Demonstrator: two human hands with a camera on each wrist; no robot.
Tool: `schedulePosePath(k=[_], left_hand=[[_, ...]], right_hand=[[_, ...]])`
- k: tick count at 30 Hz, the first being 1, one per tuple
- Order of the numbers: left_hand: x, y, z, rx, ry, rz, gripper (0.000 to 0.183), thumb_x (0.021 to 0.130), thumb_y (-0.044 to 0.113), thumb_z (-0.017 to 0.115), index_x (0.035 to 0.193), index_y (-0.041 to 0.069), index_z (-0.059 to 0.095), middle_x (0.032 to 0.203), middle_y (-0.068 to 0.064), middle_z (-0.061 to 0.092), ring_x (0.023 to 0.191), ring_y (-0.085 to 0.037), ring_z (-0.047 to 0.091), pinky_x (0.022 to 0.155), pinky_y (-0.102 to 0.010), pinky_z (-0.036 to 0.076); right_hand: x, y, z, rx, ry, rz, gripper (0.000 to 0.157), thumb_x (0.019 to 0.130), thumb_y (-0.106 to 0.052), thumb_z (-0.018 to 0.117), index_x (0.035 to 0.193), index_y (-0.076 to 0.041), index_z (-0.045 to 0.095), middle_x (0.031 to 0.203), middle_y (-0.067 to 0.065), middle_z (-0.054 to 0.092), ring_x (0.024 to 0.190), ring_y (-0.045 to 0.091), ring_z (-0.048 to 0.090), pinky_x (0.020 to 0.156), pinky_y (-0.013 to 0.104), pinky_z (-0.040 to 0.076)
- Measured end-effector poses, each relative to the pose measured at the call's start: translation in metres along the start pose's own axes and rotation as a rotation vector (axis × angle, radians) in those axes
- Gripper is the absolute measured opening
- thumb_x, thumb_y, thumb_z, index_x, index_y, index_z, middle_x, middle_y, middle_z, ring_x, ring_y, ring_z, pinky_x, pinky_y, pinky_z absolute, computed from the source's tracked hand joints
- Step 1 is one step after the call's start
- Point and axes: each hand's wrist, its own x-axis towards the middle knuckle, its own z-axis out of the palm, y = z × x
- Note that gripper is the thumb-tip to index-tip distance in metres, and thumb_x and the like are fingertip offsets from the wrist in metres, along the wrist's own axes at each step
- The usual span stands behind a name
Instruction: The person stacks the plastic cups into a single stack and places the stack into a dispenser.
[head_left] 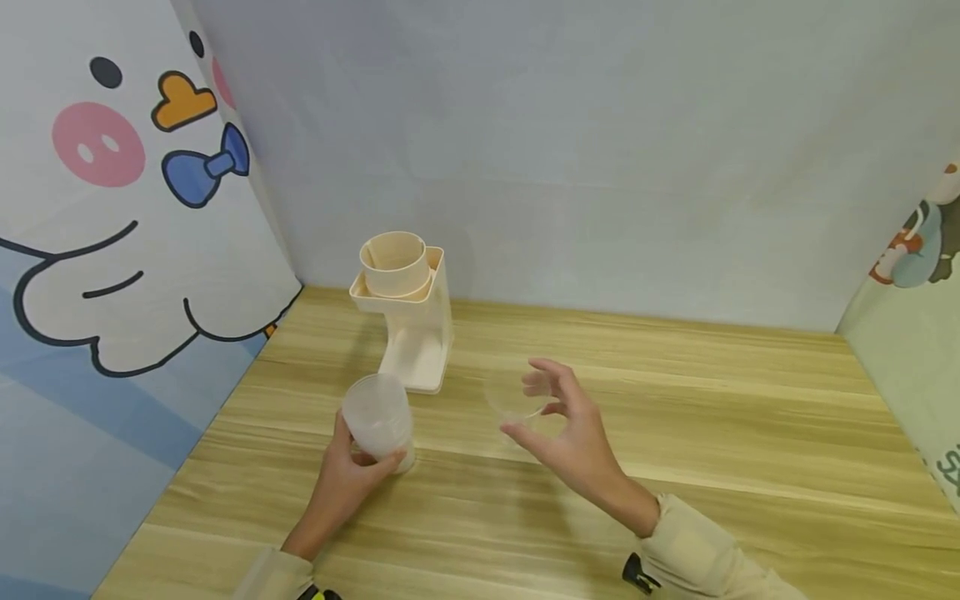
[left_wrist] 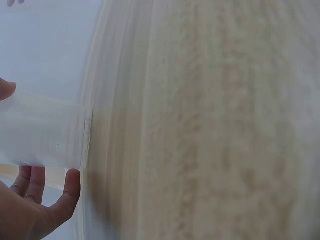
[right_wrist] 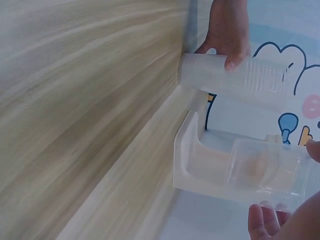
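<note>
A stack of clear plastic cups (head_left: 378,412) stands upright at the table's left. My left hand (head_left: 347,487) grips it with thumb and fingers around its sides; the left wrist view shows the cup stack (left_wrist: 45,132) from the side. My right hand (head_left: 581,442) holds a single transparent cup (head_left: 512,398) above the table, thumb on one side and fingers on the other. In the right wrist view this cup (right_wrist: 270,167) overlaps the cream cup holder behind it. That cup holder (head_left: 416,354) stands just behind the stack, with a round tube (head_left: 395,265) at its top.
The wood-grain table (head_left: 712,417) runs back to a plain pale cloth wall (head_left: 562,150). A cartoon-printed cloth (head_left: 112,250) borders the left side. Another printed cloth (head_left: 911,358) hangs at the right.
</note>
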Motion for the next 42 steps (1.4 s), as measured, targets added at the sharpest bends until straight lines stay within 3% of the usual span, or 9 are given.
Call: schedulePosePath(k=[12, 14, 22, 42], left_hand=[[0.000, -0.002, 0.000, 0.005, 0.002, -0.003, 0.082, 0.075, 0.002, 0.076, 0.141, 0.002, 0.027, 0.120, -0.021, 0.049, 0.102, -0.030, 0.054, 0.074, -0.031, 0.052], [0.000, -0.002, 0.000, 0.004, 0.003, -0.004, 0.082, 0.075, 0.002, 0.076, 0.141, 0.002, 0.027, 0.120, -0.021, 0.049, 0.101, -0.030, 0.054, 0.074, -0.032, 0.053], [0.000, -0.004, 0.000, -0.005, -0.001, 0.000, 0.083, 0.075, 0.001, 0.076, 0.141, 0.002, 0.026, 0.120, -0.022, 0.049, 0.099, -0.032, 0.056, 0.072, -0.030, 0.052], [0.002, -0.005, 0.001, -0.005, -0.006, 0.005, 0.083, 0.074, 0.001, 0.076, 0.141, 0.002, 0.026, 0.121, -0.022, 0.048, 0.103, -0.031, 0.053, 0.074, -0.029, 0.052]], right_hand=[[0.015, -0.010, 0.011, 0.057, -0.012, -0.062, 0.076, 0.068, -0.008, 0.085, 0.133, -0.014, 0.046, 0.115, 0.003, 0.059, 0.105, 0.022, 0.057, 0.076, 0.042, 0.050], [0.017, -0.020, 0.011, 0.060, -0.013, -0.076, 0.074, 0.069, -0.005, 0.084, 0.132, -0.010, 0.046, 0.113, 0.006, 0.059, 0.104, 0.025, 0.057, 0.076, 0.042, 0.050], [0.026, -0.016, 0.020, 0.059, -0.033, -0.115, 0.073, 0.072, -0.013, 0.084, 0.134, -0.016, 0.046, 0.113, 0.000, 0.059, 0.105, 0.019, 0.057, 0.076, 0.037, 0.050], [0.050, -0.031, 0.038, 0.109, -0.042, -0.174, 0.071, 0.071, -0.012, 0.084, 0.132, -0.011, 0.047, 0.110, 0.002, 0.061, 0.103, 0.018, 0.058, 0.075, 0.036, 0.052]])
